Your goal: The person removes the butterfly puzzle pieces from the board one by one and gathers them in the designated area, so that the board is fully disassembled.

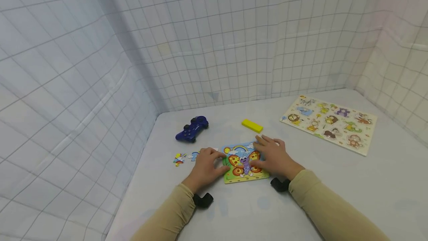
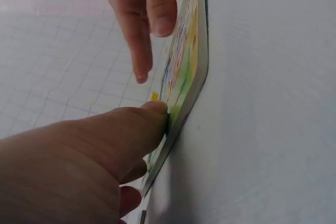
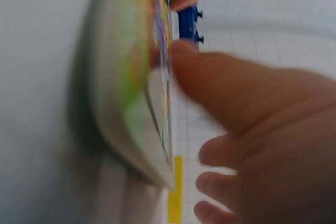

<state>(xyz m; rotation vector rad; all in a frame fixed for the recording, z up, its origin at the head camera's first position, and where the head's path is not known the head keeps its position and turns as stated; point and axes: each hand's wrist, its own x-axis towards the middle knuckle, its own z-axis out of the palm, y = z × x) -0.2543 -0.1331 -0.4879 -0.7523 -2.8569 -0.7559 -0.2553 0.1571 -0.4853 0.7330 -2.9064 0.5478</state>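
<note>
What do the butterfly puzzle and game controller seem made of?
Butterfly puzzle: probably wood or fibreboard with a printed face; its thick, pale edge shows in the left wrist view. Game controller: likely moulded plastic, judging by its rounded blue shell; finish too small to tell.

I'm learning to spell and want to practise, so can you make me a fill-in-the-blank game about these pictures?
1. The picture board between the left hand and the right hand shows a purple-bodied ____ with wings.
2. The game controller is coloured ____.
3. The small block beyond the picture board is coloured ____.
4. Of the two hands, the animal board lies nearer the ____ one.

Missing words: butterfly; blue; yellow; right.
</note>
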